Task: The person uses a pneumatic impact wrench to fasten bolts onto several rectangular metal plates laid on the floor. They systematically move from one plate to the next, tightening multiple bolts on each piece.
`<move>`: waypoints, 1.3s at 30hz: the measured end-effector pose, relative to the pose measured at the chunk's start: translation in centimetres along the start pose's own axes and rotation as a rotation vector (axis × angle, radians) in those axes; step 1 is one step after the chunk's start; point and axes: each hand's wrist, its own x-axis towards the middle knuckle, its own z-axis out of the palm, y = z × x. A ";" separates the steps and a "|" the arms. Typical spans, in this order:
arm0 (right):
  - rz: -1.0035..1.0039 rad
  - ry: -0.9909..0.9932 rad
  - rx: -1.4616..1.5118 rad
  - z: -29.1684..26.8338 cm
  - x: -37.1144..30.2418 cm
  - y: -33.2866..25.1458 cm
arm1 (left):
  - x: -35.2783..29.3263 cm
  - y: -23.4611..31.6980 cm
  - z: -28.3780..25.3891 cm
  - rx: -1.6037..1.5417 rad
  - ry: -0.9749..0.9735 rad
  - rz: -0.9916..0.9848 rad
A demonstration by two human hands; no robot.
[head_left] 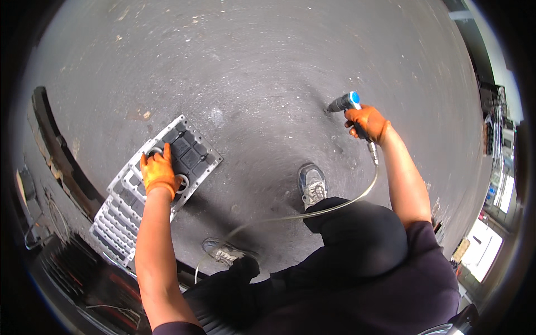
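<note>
Grey metal forms the plate, left of centre in the frame, lying on the dark floor. A dark bar lies further out at the left edge, apart from the plate. The plate's long axis runs from lower left to upper right; its surface carries ribs at the lower end and dark recessed panels at the upper end.

The left hand, in an orange glove, is positioned over the plate's upper half, palm down. Its fingers are moderately spread and point up the frame; they appear to rest on the plate without gripping it. A ring shows just beside the thumb.

At lower centre, the hose crosses above the left shoe and passes below the right shoe, then curves up to the tool at upper right.

The right hand, also gloved in orange, has its fingers closed around the tool's handle. The tool's nose points left. Spatial relation: the plate lies to the lower left of the right hand, well apart; the left hand is the nearer.
</note>
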 end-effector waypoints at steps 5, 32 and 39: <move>-0.192 -0.026 -0.401 -1.7 2.6 1.4 | 0.0 0.3 -0.5 0.020 0.049 0.056; 0.027 -0.033 0.196 -0.6 1.0 -1.1 | 6.8 20.1 -2.8 -0.367 0.449 0.488; -0.186 -0.054 0.300 2.2 -0.6 -4.7 | 6.6 20.0 -2.2 -0.539 0.329 0.436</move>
